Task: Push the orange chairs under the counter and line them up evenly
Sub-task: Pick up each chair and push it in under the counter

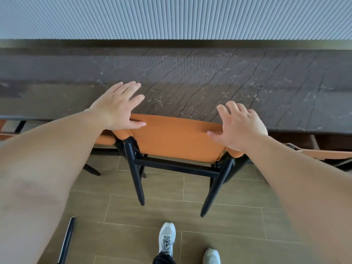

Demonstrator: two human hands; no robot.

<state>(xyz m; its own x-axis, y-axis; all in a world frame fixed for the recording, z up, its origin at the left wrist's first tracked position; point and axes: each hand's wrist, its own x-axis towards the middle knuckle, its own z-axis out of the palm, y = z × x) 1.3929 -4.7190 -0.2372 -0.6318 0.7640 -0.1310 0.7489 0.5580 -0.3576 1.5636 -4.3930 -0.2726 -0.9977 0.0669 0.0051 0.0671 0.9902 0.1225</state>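
Note:
An orange chair [175,138] with black legs stands straight ahead, its seat hidden under the dark marble counter [209,80] and its backrest close to the counter's front edge. My left hand [118,105] lies over the left end of the backrest top, fingers spread and straight, thumb on the orange leather. My right hand [240,124] lies over the right end the same way, thumb on the backrest. A second orange chair [105,140] shows beside it on the left, mostly behind my left forearm. Part of another orange chair [327,154] shows at the right edge.
A ribbed grey wall [171,16] rises behind the counter. Brown floor tiles [171,210] lie below, with my two grey sneakers [167,239] near the bottom. A thin dark rod [67,241] crosses the bottom left. Another orange chair part [3,134] sits at the far left.

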